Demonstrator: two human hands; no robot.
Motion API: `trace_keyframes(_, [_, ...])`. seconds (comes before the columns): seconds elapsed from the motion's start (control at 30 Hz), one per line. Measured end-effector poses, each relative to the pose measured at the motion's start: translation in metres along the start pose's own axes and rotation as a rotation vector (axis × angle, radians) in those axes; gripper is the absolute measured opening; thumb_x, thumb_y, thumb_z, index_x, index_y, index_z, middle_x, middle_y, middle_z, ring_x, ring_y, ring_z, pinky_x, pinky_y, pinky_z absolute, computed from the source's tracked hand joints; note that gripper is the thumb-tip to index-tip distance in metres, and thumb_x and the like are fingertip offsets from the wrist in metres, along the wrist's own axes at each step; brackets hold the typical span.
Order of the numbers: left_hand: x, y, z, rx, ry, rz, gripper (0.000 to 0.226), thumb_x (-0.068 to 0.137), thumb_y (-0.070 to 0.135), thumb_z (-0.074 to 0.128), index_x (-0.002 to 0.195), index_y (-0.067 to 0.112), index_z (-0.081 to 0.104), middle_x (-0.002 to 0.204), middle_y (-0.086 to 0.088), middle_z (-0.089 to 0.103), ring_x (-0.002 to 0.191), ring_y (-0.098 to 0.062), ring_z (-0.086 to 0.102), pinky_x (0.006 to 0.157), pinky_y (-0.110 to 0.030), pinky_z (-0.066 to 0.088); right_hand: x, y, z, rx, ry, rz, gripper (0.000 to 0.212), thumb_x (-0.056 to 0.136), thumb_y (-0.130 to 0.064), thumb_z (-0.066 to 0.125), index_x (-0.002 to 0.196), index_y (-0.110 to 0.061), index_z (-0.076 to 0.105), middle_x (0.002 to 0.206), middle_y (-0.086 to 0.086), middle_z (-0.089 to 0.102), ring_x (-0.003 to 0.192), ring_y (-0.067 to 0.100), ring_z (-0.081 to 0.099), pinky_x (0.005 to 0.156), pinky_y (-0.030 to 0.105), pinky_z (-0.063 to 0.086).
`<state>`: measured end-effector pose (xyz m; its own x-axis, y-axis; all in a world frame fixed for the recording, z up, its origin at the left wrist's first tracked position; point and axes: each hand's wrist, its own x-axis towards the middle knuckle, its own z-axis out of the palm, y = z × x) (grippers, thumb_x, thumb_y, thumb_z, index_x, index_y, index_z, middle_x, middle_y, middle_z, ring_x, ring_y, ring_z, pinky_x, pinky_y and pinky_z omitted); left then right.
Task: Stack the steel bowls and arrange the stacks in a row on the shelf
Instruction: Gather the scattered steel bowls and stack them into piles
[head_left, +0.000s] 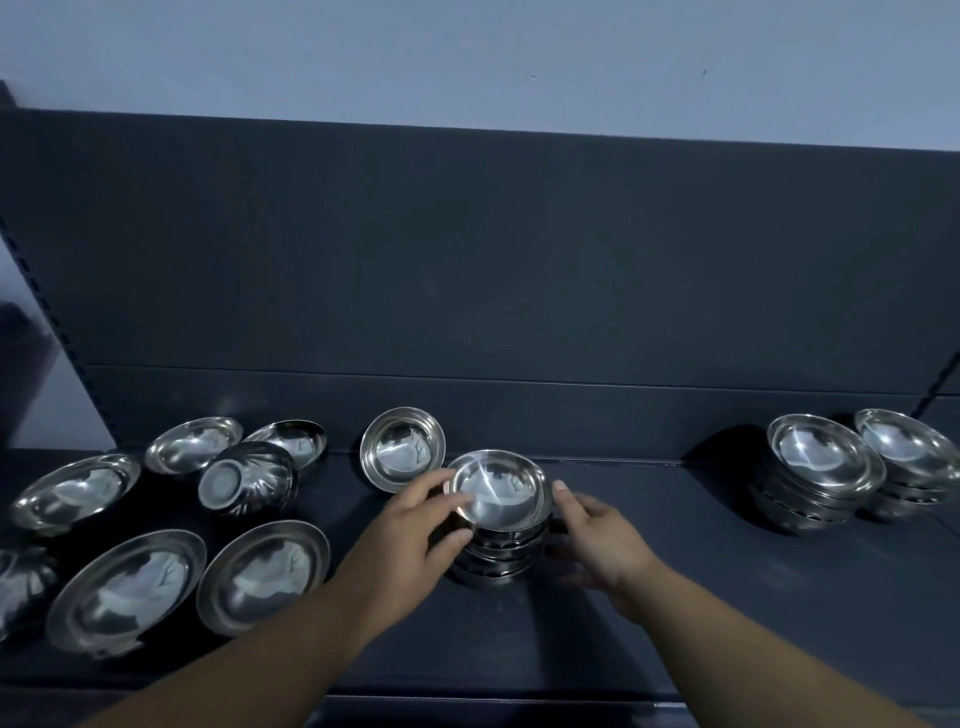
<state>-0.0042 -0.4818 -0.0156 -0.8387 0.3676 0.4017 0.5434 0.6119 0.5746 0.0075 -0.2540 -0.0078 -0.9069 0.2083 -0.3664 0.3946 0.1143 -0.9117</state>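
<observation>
**Bowls** (265, 571): silver steel with pale reflections. **Overturned bowl** (249, 480): ribs radiating from a plain pale base. **Stack** (496, 556) sides: dark scalloped bands. **Shelf** (649, 597) and **back panel** (467, 260): plain dark slate blue. **Wall** (467, 52): pale grey-blue.

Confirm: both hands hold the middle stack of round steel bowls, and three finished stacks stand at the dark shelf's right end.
Wrong: the head view shows two finished stacks there, not three. The left hand and right hand do hold the middle stack.
</observation>
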Motion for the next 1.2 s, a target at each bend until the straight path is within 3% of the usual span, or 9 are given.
trace_keyframes(0.07, [0.000, -0.001, -0.001, -0.129, -0.047, -0.194, 0.071, 0.080, 0.050, 0.066, 0.142, 0.037, 0.036, 0.149, 0.021, 0.024, 0.135, 0.000, 0.030, 0.113, -0.026, 0.030, -0.003, 0.001, 0.000, 0.014, -0.020, 0.007, 0.037, 0.088, -0.060, 0.050, 0.111, -0.034, 0.062, 0.110, -0.006, 0.070, 0.098, 0.021, 0.069, 0.074, 0.046, 0.061])
trace_keyframes(0.13, [0.001, -0.004, 0.001, -0.324, -0.128, -0.398, 0.096, 0.069, 0.062, 0.069, 0.147, 0.040, 0.018, 0.152, 0.015, 0.024, 0.135, -0.010, 0.036, 0.112, -0.035, 0.035, -0.008, 0.003, 0.002, 0.018, -0.060, 0.026, 0.044, 0.081, -0.068, 0.051, 0.114, -0.041, 0.060, 0.118, -0.008, 0.066, 0.105, 0.022, 0.065, 0.067, 0.042, 0.061])
trace_keyframes(0.23, [0.002, -0.004, 0.005, -0.506, -0.234, -0.508, 0.112, 0.053, 0.073, 0.073, 0.146, 0.043, 0.019, 0.147, 0.014, 0.037, 0.132, -0.012, 0.042, 0.111, -0.038, 0.036, -0.018, 0.004, 0.007, 0.042, -0.120, 0.052, 0.050, 0.082, -0.069, 0.050, 0.125, -0.043, 0.053, 0.125, -0.010, 0.060, 0.105, 0.019, 0.061, 0.070, 0.041, 0.061])
trace_keyframes(0.37, [0.005, 0.006, 0.014, -0.657, -0.223, -0.488, 0.096, 0.057, 0.052, 0.083, 0.138, 0.040, 0.034, 0.127, 0.024, 0.053, 0.115, -0.002, 0.054, 0.105, -0.032, 0.043, -0.026, 0.011, 0.009, 0.119, -0.075, 0.052, 0.056, 0.084, -0.061, 0.058, 0.134, -0.039, 0.047, 0.125, -0.010, 0.062, 0.105, 0.018, 0.064, 0.081, 0.044, 0.059])
trace_keyframes(0.53, [0.011, 0.036, 0.038, -0.678, -0.271, -0.451, 0.088, 0.067, 0.032, 0.084, 0.139, 0.037, 0.034, 0.115, 0.030, 0.055, 0.114, -0.002, 0.056, 0.103, -0.032, 0.045, -0.036, 0.023, -0.020, 0.167, 0.035, 0.018, 0.050, 0.084, -0.058, 0.060, 0.129, -0.038, 0.052, 0.120, -0.009, 0.066, 0.101, 0.020, 0.067, 0.076, 0.040, 0.060])
trace_keyframes(0.8, [0.037, 0.122, 0.114, -0.708, -0.335, -0.393, 0.083, 0.070, 0.022, 0.083, 0.138, 0.033, 0.036, 0.108, 0.031, 0.054, 0.105, 0.002, 0.059, 0.090, -0.018, 0.048, -0.050, 0.038, -0.132, 0.193, 0.151, 0.031, 0.050, 0.082, -0.058, 0.062, 0.126, -0.035, 0.055, 0.117, -0.005, 0.068, 0.097, 0.024, 0.069, 0.067, 0.035, 0.059])
trace_keyframes(0.93, [0.051, 0.158, 0.156, -0.670, -0.330, -0.405, 0.094, 0.069, 0.027, 0.083, 0.145, 0.031, 0.028, 0.111, 0.032, 0.048, 0.114, -0.001, 0.053, 0.101, -0.027, 0.044, -0.050, 0.044, -0.189, 0.179, 0.142, 0.019, 0.059, 0.078, -0.058, 0.067, 0.130, -0.035, 0.052, 0.123, -0.008, 0.065, 0.101, 0.022, 0.069, 0.073, 0.038, 0.060])
trace_keyframes(1.07, [0.065, 0.184, 0.189, -0.641, -0.232, -0.414, 0.086, 0.070, 0.015, 0.082, 0.138, 0.036, 0.034, 0.111, 0.026, 0.055, 0.106, 0.002, 0.058, 0.096, -0.025, 0.048, -0.042, 0.046, -0.225, 0.229, 0.005, -0.083, 0.037, 0.083, -0.034, 0.073, 0.115, -0.038, 0.056, 0.115, -0.016, 0.067, 0.104, 0.013, 0.066, 0.075, 0.031, 0.056])
trace_keyframes(1.2, [0.080, 0.179, 0.210, -0.635, -0.114, -0.462, 0.088, 0.069, 0.003, 0.080, 0.136, 0.036, 0.034, 0.124, 0.007, 0.060, 0.107, -0.005, 0.061, 0.095, -0.026, 0.050, -0.021, 0.047, -0.234, 0.232, -0.123, -0.162, 0.049, 0.081, -0.009, 0.074, 0.116, -0.036, 0.054, 0.117, -0.015, 0.066, 0.110, 0.008, 0.063, 0.077, 0.026, 0.056])
